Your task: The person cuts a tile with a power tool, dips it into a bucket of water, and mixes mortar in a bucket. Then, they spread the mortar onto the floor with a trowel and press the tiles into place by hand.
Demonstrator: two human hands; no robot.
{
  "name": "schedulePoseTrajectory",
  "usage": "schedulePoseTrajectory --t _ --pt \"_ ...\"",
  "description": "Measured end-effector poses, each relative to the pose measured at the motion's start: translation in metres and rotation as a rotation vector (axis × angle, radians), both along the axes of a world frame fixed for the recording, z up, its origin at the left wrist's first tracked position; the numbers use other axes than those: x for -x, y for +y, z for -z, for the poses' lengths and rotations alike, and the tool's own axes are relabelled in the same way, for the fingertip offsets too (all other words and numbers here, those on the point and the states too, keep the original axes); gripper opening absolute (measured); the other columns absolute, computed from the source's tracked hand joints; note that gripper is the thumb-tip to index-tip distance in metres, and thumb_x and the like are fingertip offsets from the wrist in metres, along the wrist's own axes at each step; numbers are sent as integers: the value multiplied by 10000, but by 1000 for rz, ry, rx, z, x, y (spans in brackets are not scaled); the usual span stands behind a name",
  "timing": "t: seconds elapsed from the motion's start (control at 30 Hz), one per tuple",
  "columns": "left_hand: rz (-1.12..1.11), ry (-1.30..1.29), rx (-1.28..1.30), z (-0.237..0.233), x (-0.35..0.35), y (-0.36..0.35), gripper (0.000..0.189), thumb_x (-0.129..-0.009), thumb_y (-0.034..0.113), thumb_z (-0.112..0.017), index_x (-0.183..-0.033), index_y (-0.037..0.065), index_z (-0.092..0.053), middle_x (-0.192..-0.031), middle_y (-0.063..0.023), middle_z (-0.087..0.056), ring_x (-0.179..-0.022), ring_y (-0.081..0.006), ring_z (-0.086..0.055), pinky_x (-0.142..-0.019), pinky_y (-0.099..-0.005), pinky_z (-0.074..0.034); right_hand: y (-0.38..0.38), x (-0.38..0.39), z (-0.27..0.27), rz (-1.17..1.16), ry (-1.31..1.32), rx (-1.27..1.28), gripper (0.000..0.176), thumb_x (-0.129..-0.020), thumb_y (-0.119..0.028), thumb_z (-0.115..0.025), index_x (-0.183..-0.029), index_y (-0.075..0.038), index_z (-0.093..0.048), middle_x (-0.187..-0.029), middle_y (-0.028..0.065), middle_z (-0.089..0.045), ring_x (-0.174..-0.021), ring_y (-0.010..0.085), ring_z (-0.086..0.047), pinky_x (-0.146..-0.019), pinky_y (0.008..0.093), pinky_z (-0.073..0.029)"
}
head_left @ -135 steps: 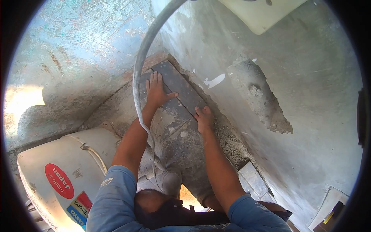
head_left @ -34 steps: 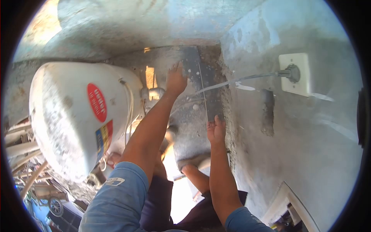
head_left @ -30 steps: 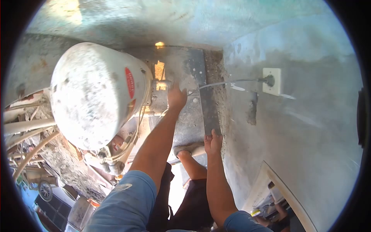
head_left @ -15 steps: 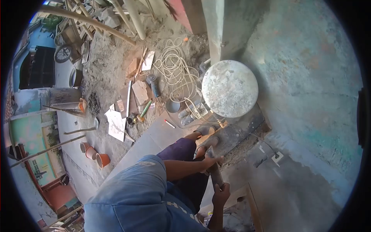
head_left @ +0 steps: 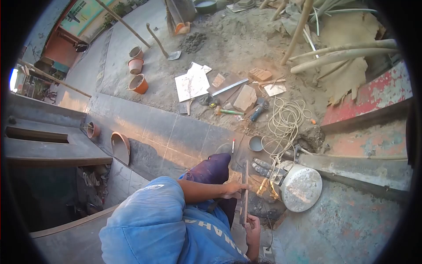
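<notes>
A long narrow strip of tile (head_left: 244,200), dark on its face with a reddish-brown edge, is held nearly edge-on in front of my knees. My left hand (head_left: 234,189) closes around its middle, the thumb across the edge. At the near end, the bent fingers of my right hand (head_left: 252,225) grip the strip. Beyond it on the dark paving are gloves (head_left: 263,167) and a yellowish tool (head_left: 263,187), beside a round white-topped bucket (head_left: 302,188). A red-and-white marker (head_left: 233,145) and a small grey bowl (head_left: 256,143) lie farther out.
A tangled pale cable (head_left: 285,125) spreads over sandy ground beside an angle grinder (head_left: 260,111). Nearby are a green-handled hammer (head_left: 231,112), a metal straightedge (head_left: 229,87), broken white tiles (head_left: 192,83) and bricks (head_left: 260,74). Orange buckets (head_left: 138,84) and a shovel (head_left: 173,55) stand farther left.
My view has swung round, bringing the yard and the paved strip into the middle. The tile strip has turned from showing its flat face to nearly edge-on; both hands stay on it.
</notes>
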State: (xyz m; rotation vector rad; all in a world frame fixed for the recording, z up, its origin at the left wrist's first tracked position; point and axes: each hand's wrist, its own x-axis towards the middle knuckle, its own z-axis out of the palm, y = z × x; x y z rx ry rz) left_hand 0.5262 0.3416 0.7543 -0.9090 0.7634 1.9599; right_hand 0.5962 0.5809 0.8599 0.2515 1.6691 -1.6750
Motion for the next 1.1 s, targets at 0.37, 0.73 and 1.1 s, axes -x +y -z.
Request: schedulePoseTrajectory --t 0.37,0.73,1.1 --pt "-533 363 53 -45 65 -298 1088 -729 220 -836 -1478 28 -71 -1316 -190 -416 -1248 -280 -459 -1000 -454 -446 -335 199 22 -724 -83 -57 852 -834 -359 -707 -1472 -99 -205 -1271 183 -486 -1011 240 -586 -842 358 -484" --pt "-560 189 1240 -11 -85 -559 940 -776 422 -762 -1449 -15 -271 -1291 -285 -513 -1182 -335 -548 -970 -413 -457 -638 292 116 -1302 443 -451 831 -730 -303 -780 -1408 -43 -375 -1103 189 -635 -968 261 -634 -851 358 -501" --pt "-932 -871 1171 28 -394 -556 900 -747 262 -780 -1435 -24 -276 -1104 -173 -598 -972 -265 -602 -883 -368 -470 -805 361 150 -1612 458 -1079 712 -743 -387 -702 -1328 -42 -487 -1312 210 -544 -1188 369 -540 -988 432 -441"
